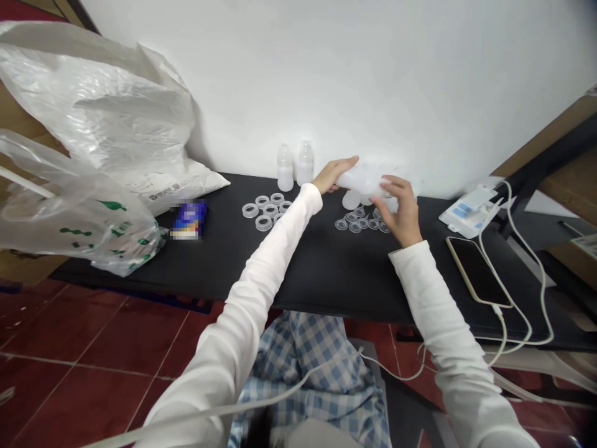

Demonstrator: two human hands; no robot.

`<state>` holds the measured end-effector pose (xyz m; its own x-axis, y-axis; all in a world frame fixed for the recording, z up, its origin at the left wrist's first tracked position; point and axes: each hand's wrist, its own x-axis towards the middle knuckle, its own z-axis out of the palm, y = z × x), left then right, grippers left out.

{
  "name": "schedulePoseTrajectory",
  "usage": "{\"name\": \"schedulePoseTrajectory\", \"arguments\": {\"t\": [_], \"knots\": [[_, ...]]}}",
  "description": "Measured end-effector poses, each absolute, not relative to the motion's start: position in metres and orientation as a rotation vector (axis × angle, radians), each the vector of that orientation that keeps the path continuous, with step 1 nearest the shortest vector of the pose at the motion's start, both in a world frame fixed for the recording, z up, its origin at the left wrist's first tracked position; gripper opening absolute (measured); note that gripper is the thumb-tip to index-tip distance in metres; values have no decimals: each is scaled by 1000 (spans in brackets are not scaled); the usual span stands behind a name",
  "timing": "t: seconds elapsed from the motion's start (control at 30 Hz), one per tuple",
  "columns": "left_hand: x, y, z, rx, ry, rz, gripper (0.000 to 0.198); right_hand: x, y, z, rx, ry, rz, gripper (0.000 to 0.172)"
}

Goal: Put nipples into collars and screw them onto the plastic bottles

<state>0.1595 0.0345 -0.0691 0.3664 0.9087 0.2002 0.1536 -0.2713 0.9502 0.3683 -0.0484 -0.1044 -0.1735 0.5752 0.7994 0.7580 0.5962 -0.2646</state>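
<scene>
Frosted plastic bundle [366,178] clamped between both grips, held just above the black desk [326,267].

Left grip [332,174] cupping one end, right grip [398,208] curled over the other, seemingly to keep it clear of the small discs [359,221] beneath; collar rings [263,211] and two baby bottles [285,168] grouped apart, apparently by kind.

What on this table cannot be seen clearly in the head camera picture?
Head view:
The translucent white item: the left hand and right hand cover parts of it, so its exact shape is hidden.
The small clear discs: the right hand and the item hide the rear ones, so their number is unclear.
The blue packet: blurred, so its print is unreadable.
The white sack's label: too small to read.
</scene>
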Motion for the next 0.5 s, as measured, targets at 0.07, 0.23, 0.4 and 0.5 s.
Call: {"name": "schedulePoseTrajectory", "arguments": {"t": [0.07,0.23,0.4,0.5], "knots": [[148,51,-75,1624,1013,909,72,369,-49,-105,-1052,-2000,-311,21],[109,81,-79,1454,1146,872,67,376,-47,-111,-1127,-1937,-417,22],[96,89,-81,1379,1058,1116,60,386,-45,-107,-1144,-1698,-405,24],[114,87,-98,1340,938,1060,49,386,-42,-108,-1130,-1667,-374,38]]}}
